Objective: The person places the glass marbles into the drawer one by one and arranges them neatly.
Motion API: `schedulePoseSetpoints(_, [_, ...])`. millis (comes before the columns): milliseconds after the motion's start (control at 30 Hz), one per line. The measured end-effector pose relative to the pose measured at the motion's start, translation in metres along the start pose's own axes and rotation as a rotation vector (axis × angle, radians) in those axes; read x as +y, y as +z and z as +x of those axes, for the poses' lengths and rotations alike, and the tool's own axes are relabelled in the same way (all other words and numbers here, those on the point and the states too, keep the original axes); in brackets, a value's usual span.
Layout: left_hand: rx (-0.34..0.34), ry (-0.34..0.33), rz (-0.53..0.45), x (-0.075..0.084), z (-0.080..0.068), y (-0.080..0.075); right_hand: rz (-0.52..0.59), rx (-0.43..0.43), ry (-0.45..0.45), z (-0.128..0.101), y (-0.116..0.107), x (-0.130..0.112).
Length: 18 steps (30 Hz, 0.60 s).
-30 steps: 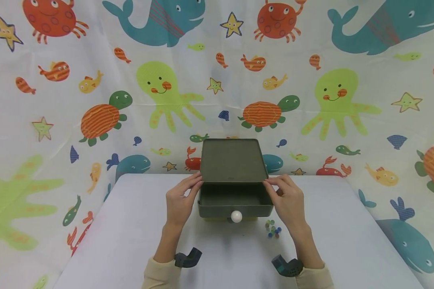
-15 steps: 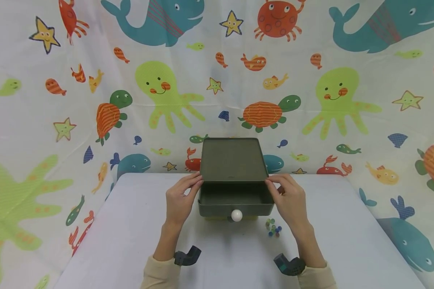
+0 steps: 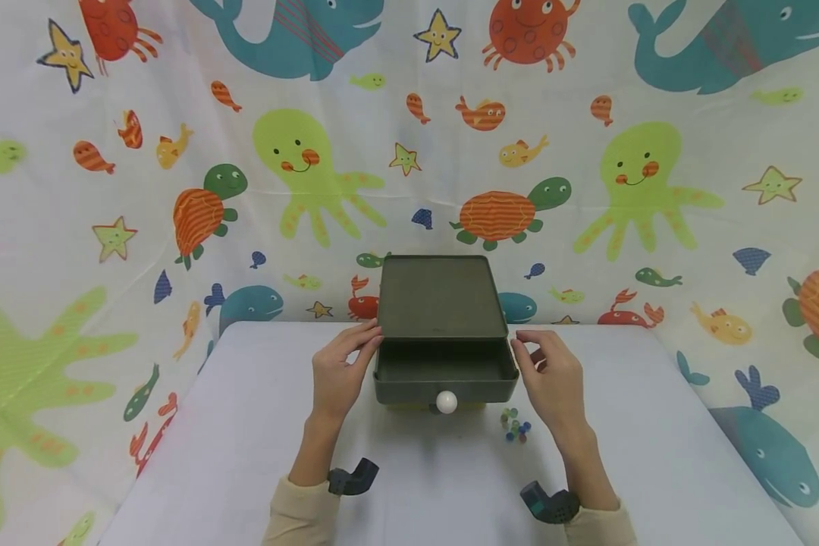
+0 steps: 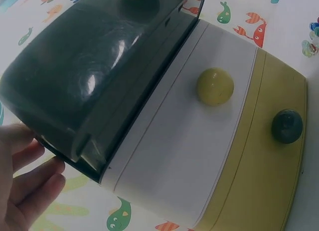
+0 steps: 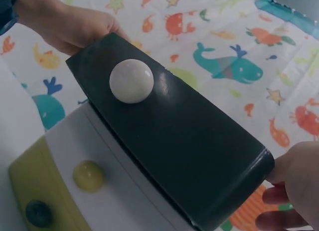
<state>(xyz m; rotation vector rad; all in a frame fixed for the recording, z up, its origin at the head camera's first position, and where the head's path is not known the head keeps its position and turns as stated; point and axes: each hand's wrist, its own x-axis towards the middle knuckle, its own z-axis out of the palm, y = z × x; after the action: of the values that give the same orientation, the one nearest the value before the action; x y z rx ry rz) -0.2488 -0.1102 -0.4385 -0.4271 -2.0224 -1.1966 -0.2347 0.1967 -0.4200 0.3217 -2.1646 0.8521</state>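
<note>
A small drawer unit (image 3: 444,296) stands mid-table with its dark green top drawer (image 3: 416,392) pulled out; a white knob (image 5: 131,81) is on that front. Below it come a white drawer (image 4: 179,126) with a yellow knob (image 4: 215,86) and a yellow drawer (image 4: 259,166) with a dark green knob (image 4: 287,126). My left hand (image 3: 339,371) has thumb and fingertips right at the unit's upper left edge, relaxed rather than curled round it. Just outside the right edge, my right hand (image 3: 553,383) has loosely bent fingers with nothing between them.
Several small coloured glass marbles (image 3: 516,426) lie on the white table (image 3: 437,485), in front of the unit's right side. A curtain (image 3: 409,152) printed with sea animals hangs behind the table and at both sides.
My right fingertips have come away from the unit's right edge, moving slightly right. The left hand keeps its place at the left edge. The head view has tilted down slightly.
</note>
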Motion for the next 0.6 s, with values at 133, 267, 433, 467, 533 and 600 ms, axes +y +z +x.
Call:
schedulePoseSetpoints(133, [-0.002,-0.015,0.003,0.0,0.0,0.001,0.0,-0.003,0.016,-0.004,-0.001,0.004])
schedulePoseSetpoints(267, [-0.002,-0.024,-0.005,-0.001,-0.001,0.001,-0.006,-0.015,0.042,-0.01,0.0,0.009])
schedulePoseSetpoints(433, [0.003,-0.021,-0.02,-0.001,-0.001,0.002,-0.023,-0.031,0.066,-0.017,0.001,0.02])
schedulePoseSetpoints(467, [0.005,-0.02,-0.022,-0.001,-0.001,0.002,-0.027,-0.035,0.067,-0.019,0.001,0.021])
schedulePoseSetpoints(533, [0.006,-0.017,-0.022,-0.001,-0.001,0.002,-0.038,-0.044,0.066,-0.022,0.002,0.025])
schedulePoseSetpoints(600, [0.008,-0.016,-0.024,-0.001,-0.001,0.002,-0.05,-0.06,0.067,-0.026,0.003,0.03])
